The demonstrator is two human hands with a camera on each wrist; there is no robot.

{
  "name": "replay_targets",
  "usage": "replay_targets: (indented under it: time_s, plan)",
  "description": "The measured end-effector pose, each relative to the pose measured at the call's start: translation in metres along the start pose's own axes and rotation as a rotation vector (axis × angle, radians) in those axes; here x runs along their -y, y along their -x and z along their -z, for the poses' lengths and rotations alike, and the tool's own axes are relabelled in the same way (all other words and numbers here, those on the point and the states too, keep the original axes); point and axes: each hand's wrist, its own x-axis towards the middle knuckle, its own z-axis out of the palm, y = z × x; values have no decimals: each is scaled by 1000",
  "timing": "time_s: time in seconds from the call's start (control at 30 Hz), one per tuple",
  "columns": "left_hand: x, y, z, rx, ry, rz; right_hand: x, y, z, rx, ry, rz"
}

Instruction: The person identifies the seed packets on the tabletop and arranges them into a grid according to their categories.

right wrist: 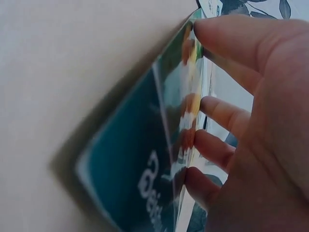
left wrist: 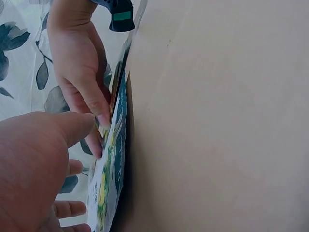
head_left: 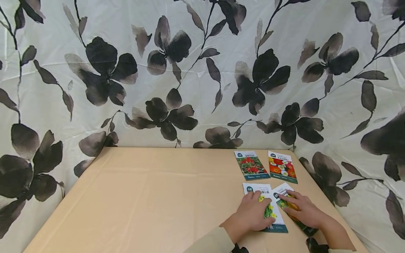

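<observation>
My left hand (head_left: 251,212) rests with its fingers spread on a seed packet with yellow flowers (head_left: 278,215), covering much of its picture. Just right of it, my right hand (head_left: 303,211) touches a second packet with orange and yellow flowers (head_left: 283,189), which lies slanted, its top corner at the first packet's edge. In the right wrist view, the fingertips (right wrist: 205,186) press on that packet's printed face, above its dark teal band. The left wrist view shows the left thumb (left wrist: 79,126) held out over the yellow-flower packet.
Two more flower packets, one with red flowers (head_left: 253,167) and one with orange, red and white flowers (head_left: 282,167), lie side by side at the far right of the tan table (head_left: 142,200). A floral cloth (head_left: 215,88) hangs behind and around the table.
</observation>
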Motion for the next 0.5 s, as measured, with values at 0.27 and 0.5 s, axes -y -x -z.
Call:
replay_targets:
  time_s: [0.27, 0.5]
  plan:
    - [-6, -5, -2, 32, 14, 34, 2, 0, -1, -10, 29, -23]
    - [-10, -7, -5, 48, 20, 110, 5, -1, 0, -4, 31, -43]
